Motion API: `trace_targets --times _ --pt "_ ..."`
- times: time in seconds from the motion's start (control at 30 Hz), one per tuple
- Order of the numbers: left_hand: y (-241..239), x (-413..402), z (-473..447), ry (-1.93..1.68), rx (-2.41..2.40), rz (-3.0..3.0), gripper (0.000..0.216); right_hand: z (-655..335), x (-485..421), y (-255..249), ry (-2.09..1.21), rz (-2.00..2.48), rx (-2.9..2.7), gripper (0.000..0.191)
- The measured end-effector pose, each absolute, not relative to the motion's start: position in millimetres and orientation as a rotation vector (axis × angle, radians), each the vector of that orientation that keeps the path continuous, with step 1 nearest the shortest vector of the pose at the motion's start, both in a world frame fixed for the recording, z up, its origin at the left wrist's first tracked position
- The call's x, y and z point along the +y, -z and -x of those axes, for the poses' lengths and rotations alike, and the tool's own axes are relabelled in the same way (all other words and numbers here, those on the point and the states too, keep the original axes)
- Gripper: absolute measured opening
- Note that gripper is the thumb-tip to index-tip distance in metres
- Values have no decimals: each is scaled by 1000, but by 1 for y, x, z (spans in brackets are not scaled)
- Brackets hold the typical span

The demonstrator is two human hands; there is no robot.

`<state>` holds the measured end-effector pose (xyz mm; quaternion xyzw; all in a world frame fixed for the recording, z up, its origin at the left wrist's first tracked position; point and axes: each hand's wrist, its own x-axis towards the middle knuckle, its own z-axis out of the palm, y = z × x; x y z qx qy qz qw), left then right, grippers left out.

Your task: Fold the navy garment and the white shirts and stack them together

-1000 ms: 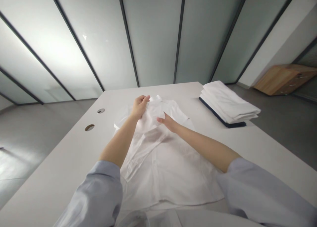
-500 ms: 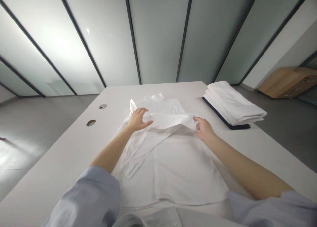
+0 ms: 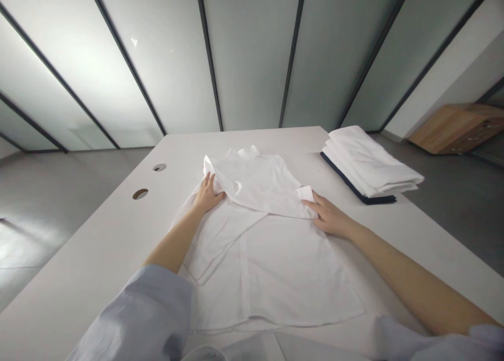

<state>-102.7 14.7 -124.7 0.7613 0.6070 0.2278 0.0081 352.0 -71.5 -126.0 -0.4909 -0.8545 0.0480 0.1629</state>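
A white shirt (image 3: 275, 261) lies spread on the white table (image 3: 98, 256), its collar end pointing away from me. One sleeve (image 3: 260, 190) is folded across the upper part. My left hand (image 3: 208, 194) rests flat on the shirt's left shoulder, fingers stretched out. My right hand (image 3: 328, 216) lies flat at the shirt's right edge, its fingertips on the sleeve's cuff (image 3: 305, 194). Neither hand grips the cloth.
A stack of folded white cloths (image 3: 370, 164) with a dark layer underneath sits at the table's far right. Two round cable holes (image 3: 140, 194) are in the table's left side. A wooden cabinet (image 3: 452, 130) stands on the floor at the right, glass panels behind.
Both hands carried the sleeve across the shirt's top and laid it down. The right hand moved to the right edge; the left hand slid down onto the left shoulder and flattened.
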Motion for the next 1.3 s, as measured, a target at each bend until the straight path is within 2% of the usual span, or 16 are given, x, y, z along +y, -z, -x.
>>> trace_targets --times 0.1,0.2,0.3,0.4,0.53,0.67,0.77,0.87,0.97,1.07,1.17,1.3 --pt "125 19 103 -657 1960 -2257 79 -356 -71 126 60 1404 -2457 57" --pt "122 19 101 -573 1964 -2226 59 -353 -69 123 56 1369 -2426 41" --pt "118 16 99 -583 1914 -2295 39 -345 -68 114 -221 1325 -2281 32" --pt "116 15 99 -539 1832 -2426 28 -335 -68 97 -652 1333 -1864 21" --pt "116 20 101 -474 1834 -2494 40 -322 -67 71 -1111 1112 -1135 19" --pt "116 27 111 -417 1744 -2577 55 -314 -72 66 -1351 1099 -804 14" --pt "113 32 119 -299 1643 -2633 57 -316 -80 77 -1425 1192 -722 21" --pt "108 33 122 -145 1610 -2674 58 -323 -84 91 -1437 1358 -757 41" --pt "103 32 123 -38 1733 -2654 59 -329 -82 105 -1257 1564 -910 58" --pt "100 30 124 -24 1915 -2580 52 -330 -82 111 -1036 1538 -1122 81" --pt "97 31 132 -110 2038 -2455 48 -326 -89 105 -1101 1452 -1205 80" --pt "96 33 151 -403 2201 -2225 56 -319 -110 91 -1339 1351 -1196 63"
